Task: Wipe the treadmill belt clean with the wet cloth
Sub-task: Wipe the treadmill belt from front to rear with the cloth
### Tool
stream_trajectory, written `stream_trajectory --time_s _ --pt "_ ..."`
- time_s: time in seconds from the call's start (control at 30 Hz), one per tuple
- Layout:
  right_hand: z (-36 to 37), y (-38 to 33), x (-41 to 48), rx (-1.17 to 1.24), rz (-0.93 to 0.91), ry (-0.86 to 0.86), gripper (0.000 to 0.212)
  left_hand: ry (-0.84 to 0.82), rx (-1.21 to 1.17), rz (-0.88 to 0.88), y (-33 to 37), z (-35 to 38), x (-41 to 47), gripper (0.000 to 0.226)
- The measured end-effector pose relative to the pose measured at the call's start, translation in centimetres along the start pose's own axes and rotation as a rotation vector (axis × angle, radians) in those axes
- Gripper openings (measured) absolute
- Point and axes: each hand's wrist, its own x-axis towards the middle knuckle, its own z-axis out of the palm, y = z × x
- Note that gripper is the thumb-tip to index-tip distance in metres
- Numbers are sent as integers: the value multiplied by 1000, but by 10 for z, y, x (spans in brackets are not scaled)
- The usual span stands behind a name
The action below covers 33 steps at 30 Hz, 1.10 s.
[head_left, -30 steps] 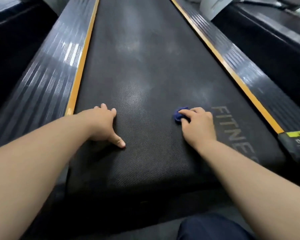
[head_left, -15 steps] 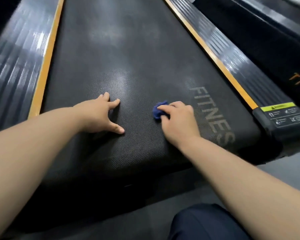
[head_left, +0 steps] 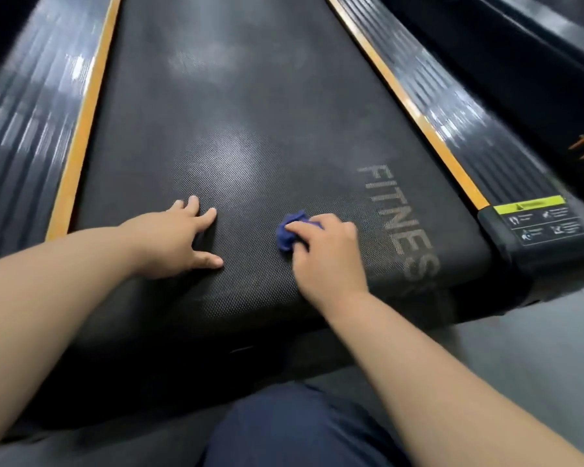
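A: Where is the cloth?
B: A small, bunched blue cloth [head_left: 289, 230] lies on the near end of the black treadmill belt [head_left: 250, 112]. The right hand [head_left: 324, 257] grips it, fingers curled over it, just left of the grey FITNESS lettering [head_left: 398, 217].
A: And the other hand?
B: The left hand [head_left: 176, 237] rests on the belt further left, fingers spread wide, holding nothing.

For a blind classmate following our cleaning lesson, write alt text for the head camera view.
A person's right hand presses a bunched blue cloth onto a black treadmill belt, beside its FITNESS lettering. The left hand rests on the belt, fingers spread.
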Motion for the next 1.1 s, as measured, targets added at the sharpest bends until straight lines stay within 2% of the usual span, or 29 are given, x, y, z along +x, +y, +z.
stream_trajectory --time_s 0.07,0.13,0.3,0.4,0.47,0.57,0.63,0.67,0.73,0.8,0.87,0.9,1.03,1.1 --pt "10 -34 -23 92 -165 -156 22 -50 55 -8 3 0 1 91" --pt "2 -29 -31 156 -201 -212 26 -71 85 -7 5 -1 2 90" --pt "-41 71 -21 -65 101 22 27 -87 63 5 4 -4 2 91" --pt "-41 70 -17 -97 204 79 27 -77 60 10 3 -4 2 91" --pt "-22 27 -21 -18 86 65 23 -79 57 7 3 -5 3 91" --pt "4 -35 -45 132 -233 -168 24 -60 54 -1 3 -4 3 92" --pt "-2 -25 -48 173 -373 -270 27 -58 42 -8 4 -2 2 92" --pt "-10 -7 -43 153 -401 -260 27 -56 38 -12 3 -2 2 92" --pt "-30 42 -32 60 -322 -148 28 -60 45 -13 3 -3 2 92" --pt "-55 94 -18 -46 -71 -17 29 -64 52 -16 4 -3 2 91" --pt "-65 115 -13 -82 121 42 30 -70 58 -26 5 -4 1 90" --pt "-60 108 -13 -82 130 49 30 -72 62 -30 6 -4 1 90" --pt "-27 33 -33 65 -163 -128 29 -73 74 -49 9 -9 -3 91" --pt "-31 37 -36 103 -215 -171 30 -84 86 -63 13 -11 -4 91"
